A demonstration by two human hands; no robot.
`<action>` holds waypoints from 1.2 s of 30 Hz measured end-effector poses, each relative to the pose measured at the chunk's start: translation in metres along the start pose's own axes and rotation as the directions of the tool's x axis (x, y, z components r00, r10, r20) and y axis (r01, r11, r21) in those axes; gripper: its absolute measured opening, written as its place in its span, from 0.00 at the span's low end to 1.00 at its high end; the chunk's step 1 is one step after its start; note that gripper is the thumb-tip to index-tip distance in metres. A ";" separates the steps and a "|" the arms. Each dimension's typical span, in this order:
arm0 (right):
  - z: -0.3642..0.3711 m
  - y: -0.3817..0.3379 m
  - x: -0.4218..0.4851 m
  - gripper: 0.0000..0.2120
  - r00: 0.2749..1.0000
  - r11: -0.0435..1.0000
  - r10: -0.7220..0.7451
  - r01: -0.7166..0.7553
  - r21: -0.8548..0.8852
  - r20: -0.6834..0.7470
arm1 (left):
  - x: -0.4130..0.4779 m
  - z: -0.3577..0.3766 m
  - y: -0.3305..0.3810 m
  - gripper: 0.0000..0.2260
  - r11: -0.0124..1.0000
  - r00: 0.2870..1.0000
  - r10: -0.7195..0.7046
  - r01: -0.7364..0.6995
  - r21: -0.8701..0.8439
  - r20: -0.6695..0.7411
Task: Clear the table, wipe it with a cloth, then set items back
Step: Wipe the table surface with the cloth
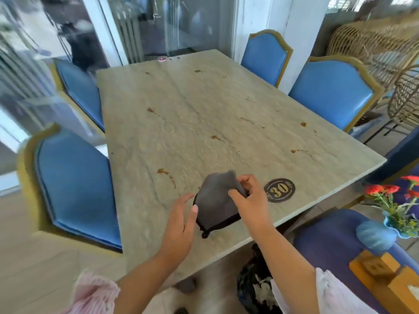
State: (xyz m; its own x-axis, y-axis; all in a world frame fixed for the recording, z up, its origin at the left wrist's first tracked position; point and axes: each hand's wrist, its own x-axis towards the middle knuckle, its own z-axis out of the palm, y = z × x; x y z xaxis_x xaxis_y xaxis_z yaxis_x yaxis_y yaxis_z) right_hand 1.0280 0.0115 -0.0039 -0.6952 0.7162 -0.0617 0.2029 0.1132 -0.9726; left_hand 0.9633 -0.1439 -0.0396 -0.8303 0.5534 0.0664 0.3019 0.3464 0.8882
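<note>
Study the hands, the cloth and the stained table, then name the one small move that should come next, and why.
Probably press the cloth flat and push it left onto the nearest brown stain. The right hand pinches the cloth, bunched, near the table edge. The left hand is open beside it, and brown stains dot the tabletop.

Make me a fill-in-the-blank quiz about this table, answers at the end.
The right hand pinches a grey ____ on the table.
The round plaque beside that hand reads ____.
The chairs with gold frames have ____ backs.
The flowers in the vase are ____.
Answers: cloth, 30, blue, red.
</note>
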 end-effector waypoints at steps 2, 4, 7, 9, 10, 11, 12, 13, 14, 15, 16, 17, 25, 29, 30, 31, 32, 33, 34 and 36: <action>0.029 0.016 0.009 0.06 0.991 0.985 0.120 -0.110 -0.129 0.067 | 0.004 -0.028 -0.024 0.15 0.998 1.000 -0.026 0.027 0.062 -0.015; 0.050 0.035 0.013 0.12 0.985 0.878 0.162 -0.119 -0.463 0.054 | 0.010 -0.051 -0.049 0.17 0.990 0.999 -0.044 0.043 0.131 0.006; 0.076 0.047 0.012 0.19 0.990 0.680 -0.105 0.139 -0.720 0.091 | 0.017 -0.066 -0.080 0.22 0.947 0.998 -0.051 0.034 0.320 0.044; 0.097 0.049 0.013 0.23 0.938 0.624 -0.121 0.327 -0.709 0.326 | 0.016 -0.066 -0.096 0.30 0.871 0.991 -0.104 0.050 0.489 0.084; 0.107 0.051 0.014 0.28 0.900 0.567 -0.085 0.396 -0.722 0.427 | 0.014 -0.064 -0.101 0.34 0.824 0.988 -0.126 0.051 0.565 0.094; 0.114 0.054 0.014 0.32 0.873 0.500 -0.048 0.442 -0.745 0.485 | 0.011 -0.061 -0.105 0.36 0.787 0.986 -0.136 0.051 0.615 0.092; 0.120 0.058 0.015 0.35 0.863 0.440 -0.026 0.463 -0.769 0.504 | 0.010 -0.060 -0.107 0.36 0.761 0.986 -0.143 0.055 0.646 0.085; 0.122 0.062 0.015 0.35 0.865 0.407 -0.015 0.463 -0.787 0.501 | 0.010 -0.058 -0.108 0.35 0.752 0.986 -0.147 0.059 0.657 0.079; 0.122 0.064 0.014 0.34 0.866 0.401 -0.008 0.461 -0.792 0.500 | 0.011 -0.058 -0.108 0.34 0.755 0.986 -0.144 0.059 0.653 0.078; 0.119 0.067 0.011 0.33 0.857 0.399 -0.007 0.475 -0.784 0.516 | 0.011 -0.058 -0.109 0.35 0.759 0.987 -0.136 0.052 0.649 0.080; 0.113 0.071 0.007 0.31 0.842 0.388 -0.006 0.499 -0.775 0.539 | 0.010 -0.059 -0.110 0.36 0.760 0.988 -0.133 0.047 0.648 0.085; 0.105 0.074 0.005 0.29 0.833 0.375 -0.012 0.517 -0.769 0.554 | 0.009 -0.059 -0.111 0.36 0.763 0.988 -0.131 0.045 0.645 0.086; 0.121 0.072 0.050 0.28 0.926 0.395 0.038 0.331 -0.857 0.375 | 0.011 -0.056 -0.114 0.36 0.755 0.987 -0.144 0.059 0.653 0.077; 0.131 0.068 0.017 0.27 0.851 0.441 -0.011 0.475 -0.762 0.525 | 0.005 -0.057 -0.112 0.36 0.803 0.990 -0.136 0.092 0.588 0.030; 0.122 0.071 0.007 0.28 0.822 0.435 -0.025 0.522 -0.734 0.569 | 0.004 -0.057 -0.112 0.36 0.811 0.990 -0.139 0.104 0.576 0.016; 0.109 0.073 0.001 0.30 0.800 0.427 -0.037 0.554 -0.714 0.599 | 0.004 -0.057 -0.112 0.36 0.812 0.990 -0.142 0.113 0.572 0.006; 0.094 0.076 -0.001 0.32 0.793 0.423 -0.046 0.566 -0.708 0.607 | 0.003 -0.057 -0.112 0.36 0.808 0.990 -0.142 0.115 0.578 0.002; 0.080 0.079 0.004 0.33 0.801 0.422 -0.047 0.558 -0.715 0.597 | 0.003 -0.057 -0.112 0.36 0.800 0.990 -0.140 0.112 0.589 0.001; 0.068 0.081 0.014 0.33 0.820 0.427 -0.041 0.532 -0.731 0.571 | 0.003 -0.056 -0.113 0.38 0.791 0.990 -0.139 0.109 0.602 0.003; 0.059 0.081 0.039 0.30 0.867 0.441 -0.013 0.453 -0.775 0.499 | 0.005 -0.055 -0.114 0.41 0.775 0.989 -0.145 0.109 0.623 0.007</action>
State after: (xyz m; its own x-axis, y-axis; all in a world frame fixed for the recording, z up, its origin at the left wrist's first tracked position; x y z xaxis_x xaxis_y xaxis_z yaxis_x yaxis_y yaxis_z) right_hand 0.9771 0.0081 -0.0985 -0.9491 0.2757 -0.1523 0.3091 0.9078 -0.2833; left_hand 0.8990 -0.2223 -0.1153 -0.8618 0.5029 -0.0659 0.4353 0.8002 0.4126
